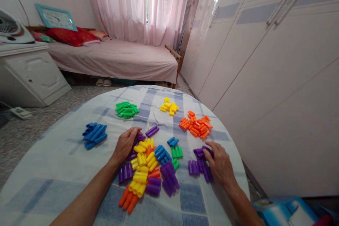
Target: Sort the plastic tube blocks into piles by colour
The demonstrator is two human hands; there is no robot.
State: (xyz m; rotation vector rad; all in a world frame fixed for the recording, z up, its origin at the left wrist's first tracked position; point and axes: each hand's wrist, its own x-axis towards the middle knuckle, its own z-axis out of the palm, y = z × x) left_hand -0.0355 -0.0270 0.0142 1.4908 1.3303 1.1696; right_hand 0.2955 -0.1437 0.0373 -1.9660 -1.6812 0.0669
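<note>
A mixed heap of coloured plastic tubes (148,169) lies in the middle of a round table (66,169) covered with a checked cloth. My left hand (125,144) rests on the heap's upper left edge, fingers curled over purple tubes. My right hand (219,164) lies on a group of purple tubes (197,166) at the right, fingers bent onto them. Sorted groups lie around: blue tubes (94,135), green tubes (127,109), yellow tubes (169,106), orange tubes (196,126). One purple tube (152,131) lies alone.
A bed (113,58) with a red pillow stands behind the table under pink curtains. White wardrobe doors (265,60) run along the right. A white cabinet (31,74) with a fan is at the left. A blue box (286,212) sits low right.
</note>
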